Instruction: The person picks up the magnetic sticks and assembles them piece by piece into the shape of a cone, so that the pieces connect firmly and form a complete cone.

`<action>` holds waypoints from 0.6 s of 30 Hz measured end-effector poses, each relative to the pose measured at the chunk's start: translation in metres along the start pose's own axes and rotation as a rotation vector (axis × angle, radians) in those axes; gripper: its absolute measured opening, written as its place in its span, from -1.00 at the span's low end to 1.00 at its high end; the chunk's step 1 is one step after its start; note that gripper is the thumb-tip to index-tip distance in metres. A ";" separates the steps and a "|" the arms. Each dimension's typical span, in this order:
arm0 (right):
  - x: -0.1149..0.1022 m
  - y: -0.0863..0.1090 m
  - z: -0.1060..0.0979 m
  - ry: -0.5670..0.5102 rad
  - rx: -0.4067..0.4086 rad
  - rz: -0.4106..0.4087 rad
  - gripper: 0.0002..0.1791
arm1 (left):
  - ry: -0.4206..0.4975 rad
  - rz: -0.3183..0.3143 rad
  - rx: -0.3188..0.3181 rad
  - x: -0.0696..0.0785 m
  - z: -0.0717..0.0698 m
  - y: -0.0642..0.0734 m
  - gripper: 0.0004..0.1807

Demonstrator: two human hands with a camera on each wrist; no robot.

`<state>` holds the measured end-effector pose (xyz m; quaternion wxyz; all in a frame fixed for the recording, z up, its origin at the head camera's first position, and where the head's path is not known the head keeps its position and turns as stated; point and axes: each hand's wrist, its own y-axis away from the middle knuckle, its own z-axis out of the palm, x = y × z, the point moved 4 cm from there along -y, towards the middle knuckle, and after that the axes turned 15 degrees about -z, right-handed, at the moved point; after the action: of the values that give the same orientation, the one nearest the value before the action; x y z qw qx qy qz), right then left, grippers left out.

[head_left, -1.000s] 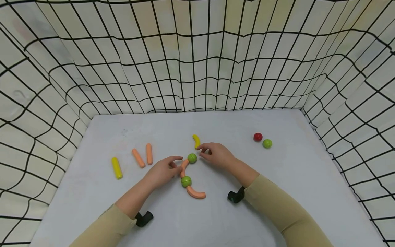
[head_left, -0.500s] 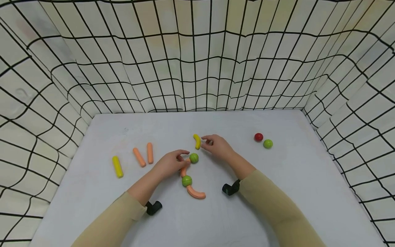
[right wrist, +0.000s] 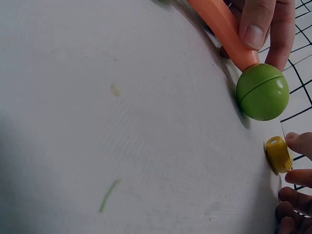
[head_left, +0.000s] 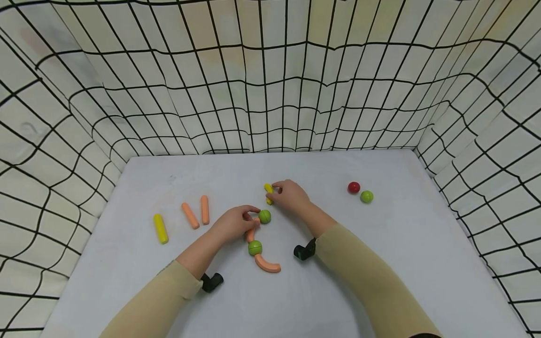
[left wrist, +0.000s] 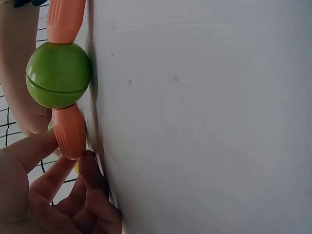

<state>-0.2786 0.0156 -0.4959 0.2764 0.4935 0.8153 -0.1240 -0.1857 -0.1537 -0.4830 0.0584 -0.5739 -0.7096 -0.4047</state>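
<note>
My left hand (head_left: 232, 227) pinches a curved orange toy piece (head_left: 250, 236) between thumb and fingers. One end of this piece joins a green ball (head_left: 265, 216), the other a second green ball (head_left: 255, 248). From that lower ball a second curved orange piece (head_left: 267, 264) runs to the right. Just beyond the upper ball lies a small curved yellow piece (head_left: 268, 187), apart from the chain. My right hand (head_left: 291, 195) grips it with thumb and forefinger. In the right wrist view, the yellow piece (right wrist: 279, 155) shows a hole in its near end.
To the left lie two straight orange sticks (head_left: 190, 216) and a straight yellow stick (head_left: 160, 228). A red ball (head_left: 353, 188) and a loose green ball (head_left: 367, 196) sit at the right. Black netting (head_left: 270, 84) encloses the white table (head_left: 270, 310) at the back and sides.
My left hand has slid right and away from me along the orange piece to grip it near the upper ball. My right hand has risen past that ball and closed on the yellow piece.
</note>
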 end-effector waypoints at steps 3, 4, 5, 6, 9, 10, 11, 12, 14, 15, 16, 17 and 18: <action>-0.001 -0.003 0.002 0.028 -0.001 0.010 -0.43 | -0.001 -0.004 -0.006 0.000 -0.001 0.002 -0.60; -0.001 -0.003 0.002 0.035 -0.003 0.012 -0.43 | -0.003 -0.005 -0.008 0.000 -0.002 0.002 -0.60; -0.002 -0.003 0.002 0.042 -0.006 0.013 -0.43 | -0.005 -0.007 -0.011 0.001 -0.002 0.002 -0.60; -0.002 -0.004 0.003 0.045 -0.008 0.013 -0.44 | -0.006 -0.008 -0.014 0.001 -0.002 0.002 -0.60; -0.004 -0.004 0.003 0.035 -0.007 0.010 -0.47 | -0.007 -0.008 -0.026 0.002 -0.004 0.003 -0.59; -0.004 -0.003 0.002 0.035 -0.007 0.008 -0.49 | -0.006 -0.009 -0.031 0.002 -0.004 0.003 -0.59; -0.004 -0.003 0.002 0.034 -0.006 0.005 -0.50 | -0.005 -0.010 -0.034 0.002 -0.005 0.004 -0.59; -0.004 -0.003 0.002 0.032 -0.004 0.002 -0.52 | -0.006 -0.008 -0.039 0.002 -0.005 0.004 -0.58; -0.004 -0.003 0.002 0.033 -0.006 -0.003 -0.53 | -0.007 -0.012 -0.045 0.002 -0.006 0.004 -0.58; -0.004 -0.002 0.002 0.032 -0.007 -0.005 -0.53 | -0.006 -0.015 -0.049 0.002 -0.006 0.005 -0.58; -0.005 -0.002 0.002 0.030 -0.009 -0.006 -0.54 | -0.007 -0.016 -0.053 0.001 -0.006 0.005 -0.58; -0.005 -0.002 0.001 0.026 -0.011 -0.007 -0.54 | -0.007 -0.016 -0.057 0.001 -0.007 0.004 -0.58; -0.005 -0.001 0.001 0.024 -0.014 -0.007 -0.54 | -0.007 -0.017 -0.062 0.001 -0.007 0.004 -0.57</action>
<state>-0.2772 0.0110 -0.4943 0.2694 0.4904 0.8210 -0.1133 -0.1854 -0.1571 -0.4757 0.0345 -0.5707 -0.7019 -0.4248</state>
